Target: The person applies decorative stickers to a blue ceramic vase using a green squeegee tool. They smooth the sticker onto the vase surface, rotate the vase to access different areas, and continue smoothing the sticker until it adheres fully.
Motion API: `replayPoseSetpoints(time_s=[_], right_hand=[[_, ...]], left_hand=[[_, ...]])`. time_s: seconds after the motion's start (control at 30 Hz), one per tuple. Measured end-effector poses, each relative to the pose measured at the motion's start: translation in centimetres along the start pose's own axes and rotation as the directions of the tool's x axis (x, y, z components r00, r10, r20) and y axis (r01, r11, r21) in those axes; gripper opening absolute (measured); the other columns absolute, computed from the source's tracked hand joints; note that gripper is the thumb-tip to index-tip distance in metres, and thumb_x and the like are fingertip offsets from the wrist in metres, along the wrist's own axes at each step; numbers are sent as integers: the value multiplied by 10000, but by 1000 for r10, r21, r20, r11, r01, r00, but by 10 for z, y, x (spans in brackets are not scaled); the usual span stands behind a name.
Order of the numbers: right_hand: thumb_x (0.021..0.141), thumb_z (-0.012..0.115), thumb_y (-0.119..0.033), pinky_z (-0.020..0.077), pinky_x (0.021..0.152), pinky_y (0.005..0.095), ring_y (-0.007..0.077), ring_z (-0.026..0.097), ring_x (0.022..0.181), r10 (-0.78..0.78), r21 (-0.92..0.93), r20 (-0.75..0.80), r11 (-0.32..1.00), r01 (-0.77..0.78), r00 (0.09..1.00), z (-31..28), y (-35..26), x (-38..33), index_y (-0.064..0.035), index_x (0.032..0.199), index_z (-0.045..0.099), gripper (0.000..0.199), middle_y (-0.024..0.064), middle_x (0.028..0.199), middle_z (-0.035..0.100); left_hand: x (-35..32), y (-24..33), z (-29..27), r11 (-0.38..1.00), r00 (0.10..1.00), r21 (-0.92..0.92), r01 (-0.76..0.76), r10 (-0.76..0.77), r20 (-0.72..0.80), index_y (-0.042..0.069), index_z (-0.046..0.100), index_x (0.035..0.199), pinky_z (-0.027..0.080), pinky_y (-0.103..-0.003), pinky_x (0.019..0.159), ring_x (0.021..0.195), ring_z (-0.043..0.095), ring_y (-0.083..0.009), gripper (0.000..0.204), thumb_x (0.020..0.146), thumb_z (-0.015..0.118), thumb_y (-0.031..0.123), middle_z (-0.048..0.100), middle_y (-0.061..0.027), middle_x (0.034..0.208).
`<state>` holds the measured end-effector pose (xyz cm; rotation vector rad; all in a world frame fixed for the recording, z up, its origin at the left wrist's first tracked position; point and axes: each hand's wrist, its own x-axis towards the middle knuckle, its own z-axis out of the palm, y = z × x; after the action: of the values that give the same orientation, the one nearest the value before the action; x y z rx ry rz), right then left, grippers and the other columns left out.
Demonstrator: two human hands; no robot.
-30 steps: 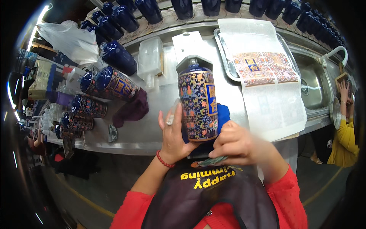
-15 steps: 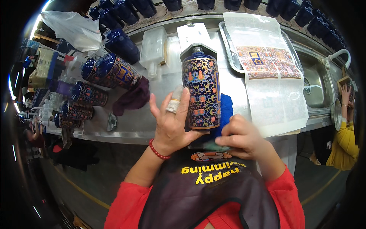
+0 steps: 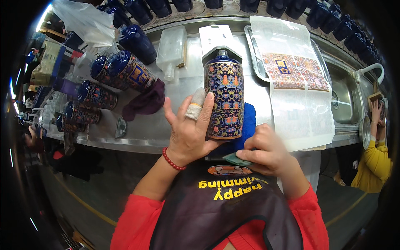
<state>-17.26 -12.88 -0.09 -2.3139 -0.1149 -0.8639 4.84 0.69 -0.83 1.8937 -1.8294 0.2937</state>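
Head view: we look down on a steel worktop (image 3: 188, 81), with the patterned bottle (image 3: 226, 98) near the middle of its front edge, neck toward the back edge. The two hands are apart. We see the left hand (image 3: 185, 129) against the bottle's left side, fingers spread and thumb by the base; whether it clamps the bottle, we cannot tell. The right hand (image 3: 266, 150), near the front edge, pinches a green piece (image 3: 236, 159) below the bottle's base. A blue cloth (image 3: 249, 118) shows past the bottle's right side. Toward the left end we note a purple cloth (image 3: 146, 100) touching other patterned bottles (image 3: 138, 75); toward the right end, a printed sheet (image 3: 302, 112) overlies a tray (image 3: 251, 54), beside a sink (image 3: 343, 93). Beyond the back edge we find plain blue bottles (image 3: 137, 11).
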Motion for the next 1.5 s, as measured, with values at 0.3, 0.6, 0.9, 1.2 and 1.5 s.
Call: replayPoseSetpoints(time_s=[0.3,0.6,0.9,1.2,1.5], right_hand=[[658,805,-73,407,715,397,254,572,820,35,45,19,998,-36,999,-6,-2,-6,-71,1080,724,430,60,948,614],[819,795,-116,464,859,404,289,621,937,180,102,-252,982,-159,951,5,9,-18,-78,1045,699,248,79,975,634],[858,766,-143,457,845,410,303,610,926,229,167,-304,968,-185,925,10,15,-27,-72,1015,675,195,84,957,628],[866,754,-146,457,836,417,302,612,928,245,182,-312,964,-196,918,5,17,-30,-74,1016,670,187,81,944,622],[866,752,-145,457,834,416,311,613,919,278,215,-307,952,-218,910,5,22,-34,-70,1011,669,184,88,941,623]], left_hand=[[10,-3,-7,999,999,30,-34,34,13,51,464,1535,94,-701,1167,1337,460,-382,1079,710,799,660,564,-186,1421],[-5,-2,26,998,1000,-54,-26,25,-18,-76,237,1581,77,-626,1226,1433,420,-401,1140,826,765,595,383,-256,1579],[-9,-13,14,990,998,137,-20,10,69,-67,298,1562,96,-635,1220,1422,469,-384,1182,779,772,681,412,-251,1580],[-21,-11,28,994,999,-100,47,-46,7,-81,222,1583,80,-647,1222,1449,408,-426,1183,791,834,549,447,-282,1532],[-19,-5,28,960,987,-229,161,-153,55,-65,299,1572,107,-593,1234,1459,414,-385,1111,853,700,681,465,-233,1557]])
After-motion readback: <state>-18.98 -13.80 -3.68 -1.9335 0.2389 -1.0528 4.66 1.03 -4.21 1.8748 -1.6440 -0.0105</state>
